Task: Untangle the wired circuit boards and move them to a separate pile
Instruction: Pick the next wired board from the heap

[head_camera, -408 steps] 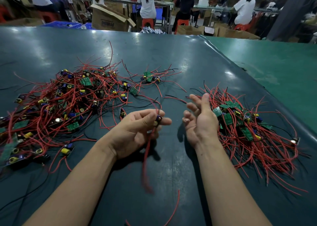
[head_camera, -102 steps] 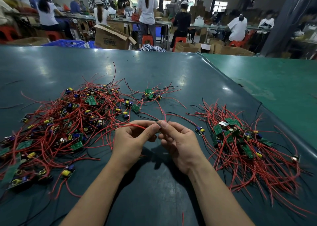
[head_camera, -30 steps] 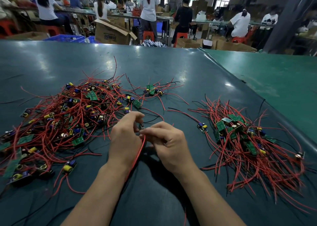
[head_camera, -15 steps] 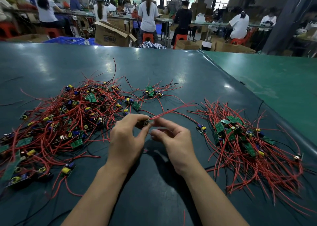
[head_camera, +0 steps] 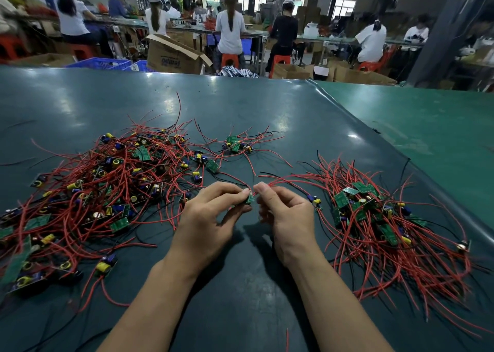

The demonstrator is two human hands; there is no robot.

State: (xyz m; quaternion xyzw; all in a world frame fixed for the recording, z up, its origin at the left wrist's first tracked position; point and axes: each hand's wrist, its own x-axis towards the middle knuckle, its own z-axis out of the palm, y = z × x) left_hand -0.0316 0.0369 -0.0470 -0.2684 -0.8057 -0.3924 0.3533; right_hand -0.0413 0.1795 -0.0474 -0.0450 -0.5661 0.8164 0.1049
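Observation:
A big tangled heap of small green circuit boards with red and black wires [head_camera: 107, 188] covers the left of the dark green table. A second, combed-out pile of wired boards [head_camera: 379, 218] lies on the right. Between them my left hand [head_camera: 211, 223] pinches a small green circuit board [head_camera: 249, 198] at its fingertips. My right hand [head_camera: 286, 212] pinches that board's red wires [head_camera: 283, 181], which trail off to the right toward the second pile. One loose board [head_camera: 315, 201] lies just right of my right hand.
A small cluster of boards [head_camera: 235, 144] sits apart behind my hands. A seam [head_camera: 347, 119] divides the dark table mat from a lighter green surface at right. Beyond the far edge stand cardboard boxes [head_camera: 173, 56], blue crates and several seated workers.
My hands have drawn slightly apart, with the board staying in my left fingers and the red wires now stretched straighter toward the right pile. The camera view has tilted up a little.

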